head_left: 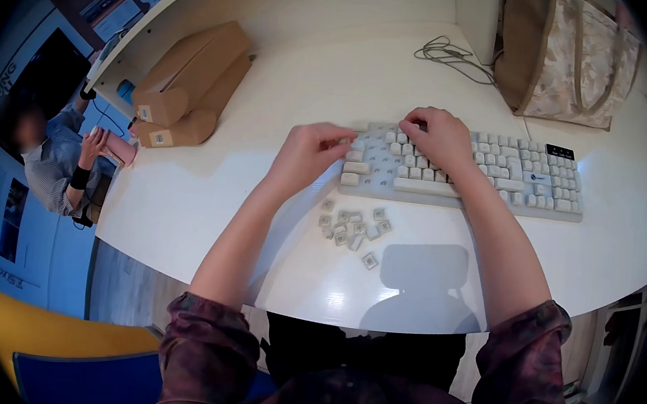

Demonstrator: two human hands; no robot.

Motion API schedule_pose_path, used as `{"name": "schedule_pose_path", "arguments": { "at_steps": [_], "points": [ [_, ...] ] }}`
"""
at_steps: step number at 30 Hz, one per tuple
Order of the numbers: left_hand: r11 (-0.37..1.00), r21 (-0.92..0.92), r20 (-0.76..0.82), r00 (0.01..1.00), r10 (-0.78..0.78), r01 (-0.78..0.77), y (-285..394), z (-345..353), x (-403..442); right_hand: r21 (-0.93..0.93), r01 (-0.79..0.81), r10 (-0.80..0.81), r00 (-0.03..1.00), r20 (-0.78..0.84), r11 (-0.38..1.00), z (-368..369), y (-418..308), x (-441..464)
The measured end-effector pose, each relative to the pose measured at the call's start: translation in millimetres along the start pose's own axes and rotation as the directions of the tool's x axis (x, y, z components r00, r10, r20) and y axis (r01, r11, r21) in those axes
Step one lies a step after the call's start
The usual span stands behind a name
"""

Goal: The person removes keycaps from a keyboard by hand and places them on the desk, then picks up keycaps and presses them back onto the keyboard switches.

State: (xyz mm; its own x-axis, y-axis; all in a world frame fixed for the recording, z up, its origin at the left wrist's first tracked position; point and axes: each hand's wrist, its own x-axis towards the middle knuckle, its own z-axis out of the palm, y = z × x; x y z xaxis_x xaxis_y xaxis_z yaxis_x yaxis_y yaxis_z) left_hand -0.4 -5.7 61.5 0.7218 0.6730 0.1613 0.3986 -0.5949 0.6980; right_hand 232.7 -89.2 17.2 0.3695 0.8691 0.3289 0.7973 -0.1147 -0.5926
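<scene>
A white keyboard (447, 200) lies on the desk, with several keycaps gone from its left part and bare switches (379, 159) showing there. My left hand (312, 153) is at the keyboard's upper left edge, thumb and fingers pinched together beside the left column of keys. What they hold, if anything, is hidden. Over the top rows, my right hand (440, 139) has its fingers curled, thumb and index close together at the keys bordering the bare patch. Its grip is hidden too. Several loose keycaps (344, 218) are scattered on the desk in front of the keyboard.
A grey cable (452, 53) is coiled behind the keyboard. At the back right stands a patterned bag (574, 62). Cardboard boxes (196, 75) lie at the back left. Beyond the desk's left end, another person (58, 156) holds a pink cup (119, 149).
</scene>
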Motion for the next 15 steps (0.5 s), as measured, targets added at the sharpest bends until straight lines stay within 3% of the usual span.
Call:
{"name": "schedule_pose_path", "arguments": {
  "at_steps": [3, 7, 10, 15],
  "points": [
    [0.983, -0.085, -0.120, 0.981, 0.151, -0.161, 2.9, 23.2, 33.9, -0.004, 0.016, -0.016, 1.000, -0.010, 1.000, 0.5, 0.6, 0.0],
    [0.978, -0.121, -0.187, 0.972, 0.145, -0.169, -8.6, 59.1, 62.1, -0.014, 0.024, -0.025, 0.999, -0.022, 1.000, -1.0, -1.4, -1.1],
    [0.973, -0.028, -0.274, 0.938, 0.214, -0.230, -9.7, 68.9, 63.1, -0.011, 0.006, -0.007, 1.000, -0.009, 1.000, -2.3, -3.2, -0.1],
    [0.967, 0.059, -0.010, 0.969, 0.249, -0.248, -5.4, 52.8, 53.7, -0.015, -0.006, 0.006, 1.000, 0.007, 1.000, -3.9, -5.1, -0.7]
  ]
}}
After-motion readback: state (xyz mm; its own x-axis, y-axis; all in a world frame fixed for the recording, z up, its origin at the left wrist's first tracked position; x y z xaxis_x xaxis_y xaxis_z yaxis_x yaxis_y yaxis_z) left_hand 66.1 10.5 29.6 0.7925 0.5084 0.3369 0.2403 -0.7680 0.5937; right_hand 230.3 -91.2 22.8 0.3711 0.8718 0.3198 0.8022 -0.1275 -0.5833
